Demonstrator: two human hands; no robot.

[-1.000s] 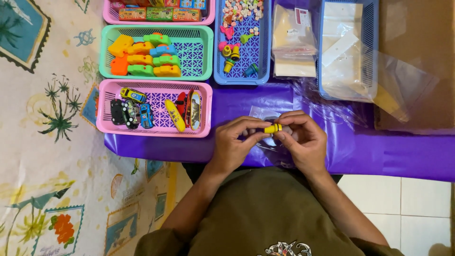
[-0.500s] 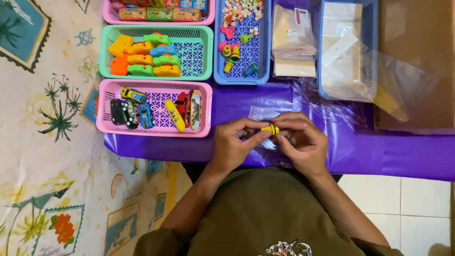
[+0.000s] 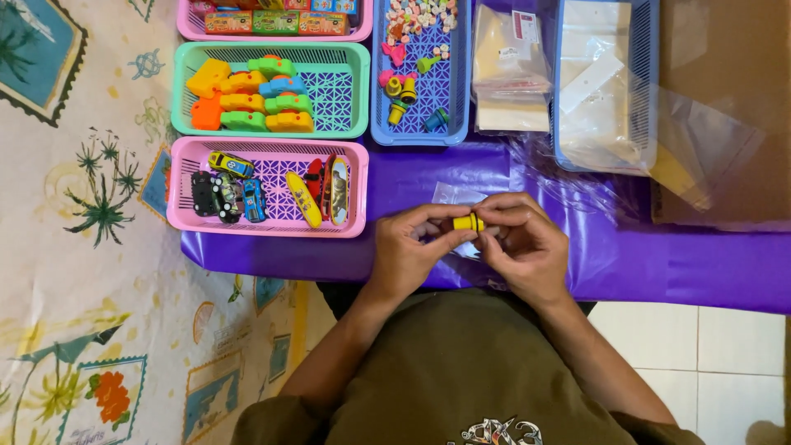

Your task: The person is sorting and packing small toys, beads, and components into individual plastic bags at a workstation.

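Observation:
Both my hands meet over the purple table cover [image 3: 684, 264], just in front of my body. My left hand [image 3: 412, 247] and my right hand [image 3: 523, 243] pinch a small yellow cylindrical toy [image 3: 468, 222] between their fingertips. A small clear plastic bag [image 3: 455, 196] lies flat on the cover just beyond my fingers, partly hidden by them.
A pink basket [image 3: 185, 218] with toy cars and little skateboards sits to the left. Behind it a green basket [image 3: 350, 91] holds coloured blocky toys. A blue basket [image 3: 457, 115] holds small toys; another blue basket [image 3: 651, 82] and loose clear bags lie at right.
My hands have shifted very slightly while turning the yellow toy between the fingers. Nothing else has moved.

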